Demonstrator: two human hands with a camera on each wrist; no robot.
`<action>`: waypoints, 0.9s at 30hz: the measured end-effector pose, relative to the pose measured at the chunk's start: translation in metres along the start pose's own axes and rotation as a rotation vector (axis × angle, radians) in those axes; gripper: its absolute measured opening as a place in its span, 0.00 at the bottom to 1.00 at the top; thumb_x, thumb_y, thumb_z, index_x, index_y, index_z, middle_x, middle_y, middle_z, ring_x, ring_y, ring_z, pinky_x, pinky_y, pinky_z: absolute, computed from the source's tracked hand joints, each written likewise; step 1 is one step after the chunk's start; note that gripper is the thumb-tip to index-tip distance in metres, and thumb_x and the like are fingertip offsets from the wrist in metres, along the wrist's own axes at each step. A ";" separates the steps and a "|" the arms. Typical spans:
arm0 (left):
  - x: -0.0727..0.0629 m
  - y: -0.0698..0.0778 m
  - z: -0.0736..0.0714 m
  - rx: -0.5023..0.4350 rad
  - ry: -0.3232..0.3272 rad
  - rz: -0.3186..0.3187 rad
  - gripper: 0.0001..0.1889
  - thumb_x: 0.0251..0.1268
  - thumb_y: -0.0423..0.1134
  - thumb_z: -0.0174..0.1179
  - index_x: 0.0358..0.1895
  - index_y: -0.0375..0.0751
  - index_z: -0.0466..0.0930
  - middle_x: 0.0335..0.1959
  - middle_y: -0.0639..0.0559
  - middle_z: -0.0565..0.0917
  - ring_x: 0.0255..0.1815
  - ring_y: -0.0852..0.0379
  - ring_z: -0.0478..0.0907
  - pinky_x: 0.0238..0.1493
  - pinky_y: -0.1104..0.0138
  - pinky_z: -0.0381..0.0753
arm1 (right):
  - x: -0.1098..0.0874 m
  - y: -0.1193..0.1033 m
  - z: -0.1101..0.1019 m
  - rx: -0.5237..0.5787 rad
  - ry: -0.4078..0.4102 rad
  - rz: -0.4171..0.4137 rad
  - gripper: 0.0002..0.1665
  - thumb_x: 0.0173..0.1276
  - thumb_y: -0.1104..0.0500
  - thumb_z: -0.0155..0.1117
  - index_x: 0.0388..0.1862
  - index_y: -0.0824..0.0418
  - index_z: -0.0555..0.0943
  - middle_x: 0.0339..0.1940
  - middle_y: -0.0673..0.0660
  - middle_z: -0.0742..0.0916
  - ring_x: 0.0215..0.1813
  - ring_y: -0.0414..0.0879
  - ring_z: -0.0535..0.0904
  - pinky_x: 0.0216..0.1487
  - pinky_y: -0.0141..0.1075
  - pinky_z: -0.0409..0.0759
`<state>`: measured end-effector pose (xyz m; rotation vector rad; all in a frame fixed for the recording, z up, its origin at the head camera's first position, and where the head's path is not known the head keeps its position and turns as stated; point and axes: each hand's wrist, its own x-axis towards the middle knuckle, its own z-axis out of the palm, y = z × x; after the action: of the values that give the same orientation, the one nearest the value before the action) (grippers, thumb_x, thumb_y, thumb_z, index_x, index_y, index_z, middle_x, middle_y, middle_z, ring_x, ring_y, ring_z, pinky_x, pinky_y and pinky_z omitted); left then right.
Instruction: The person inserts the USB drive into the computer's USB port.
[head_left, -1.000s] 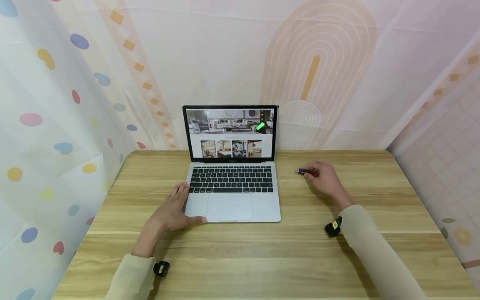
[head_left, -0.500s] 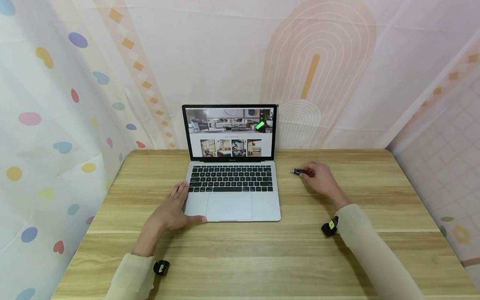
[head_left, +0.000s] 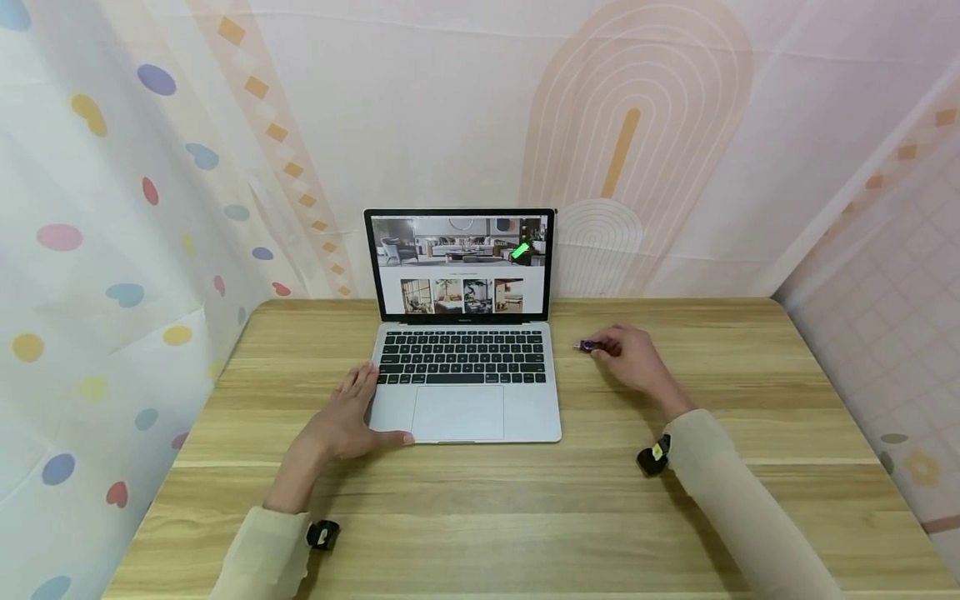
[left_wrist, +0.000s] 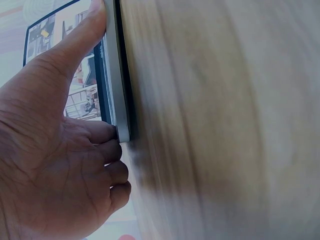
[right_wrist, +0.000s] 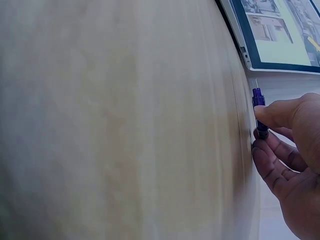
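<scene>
A silver laptop (head_left: 457, 417) stands open on the wooden table, its screen lit with a page of room pictures. My left hand (head_left: 345, 421) rests at its front left corner, fingers laid along the left side and thumb stretched along the front edge. In the left wrist view, the left thumb lies across the laptop's edge (left_wrist: 116, 75). Right of the keyboard, my right hand (head_left: 633, 358) pinches a dark purple USB stick (head_left: 588, 346) between thumb and fingers. Its metal plug points left toward the laptop's right side, a small gap away. The right wrist view shows the USB stick (right_wrist: 258, 100) under the thumb.
The wooden table (head_left: 480, 517) runs up to a patterned curtain (head_left: 637, 83) behind the laptop. More curtain hangs at the left and right sides. Black wrist cameras sit beside the left cuff (head_left: 322, 535) and the right cuff (head_left: 654, 456).
My right hand has moved left with the USB stick, bringing the plug closer to the laptop's right side. My left hand and the laptop have stayed in place.
</scene>
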<state>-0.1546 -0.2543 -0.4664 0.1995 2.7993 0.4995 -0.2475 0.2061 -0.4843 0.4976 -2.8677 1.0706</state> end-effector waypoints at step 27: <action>0.001 0.000 0.000 0.005 -0.011 -0.014 0.74 0.45 0.78 0.68 0.83 0.30 0.40 0.85 0.32 0.41 0.85 0.32 0.36 0.81 0.36 0.48 | 0.009 -0.016 0.018 0.009 0.005 -0.036 0.12 0.69 0.65 0.68 0.50 0.66 0.88 0.41 0.61 0.87 0.42 0.51 0.84 0.47 0.44 0.86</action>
<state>-0.1556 -0.2537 -0.4670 0.1830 2.7899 0.4861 -0.2496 0.1805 -0.4867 0.5440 -2.8393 1.0779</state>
